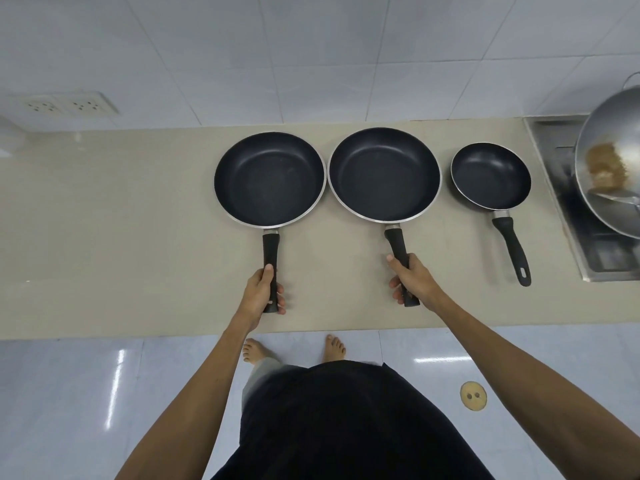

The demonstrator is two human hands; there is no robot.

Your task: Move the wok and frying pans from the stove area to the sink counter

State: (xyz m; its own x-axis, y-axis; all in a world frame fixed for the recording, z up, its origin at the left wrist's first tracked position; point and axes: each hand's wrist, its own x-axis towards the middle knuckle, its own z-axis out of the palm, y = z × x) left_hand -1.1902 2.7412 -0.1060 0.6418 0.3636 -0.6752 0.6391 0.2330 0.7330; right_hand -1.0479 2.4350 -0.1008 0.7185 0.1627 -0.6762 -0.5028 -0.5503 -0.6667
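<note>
While a wall socket (pixel 65 105) sits far left above the beige tabletop (pixel 104 220), the left grip (pixel 265 292) is clamped on the left frying pan (pixel 270 178) handle and the right grip (pixel 410 282) on the middle frying pan (pixel 384 174) handle. Right of the right grip, apart, lies a small frying pan (pixel 491 175); beyond it the steel wok (pixel 609 161) sits on the stove (pixel 571 216).

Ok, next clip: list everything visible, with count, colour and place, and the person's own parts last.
large frying pans: 2, black, rims nearly touching on the counter, one held in each hand
small frying pan: 1, black, counter, right of them, untouched
wok: 1, silver, far right, over the steel stove
counter: 1, beige
wall sockets: 2, white, tiled wall, left
floor drain: 1, tan, floor
left hand: 1, gripping left pan's handle
right hand: 1, gripping middle pan's handle
feet: 2, bare, floor
</note>
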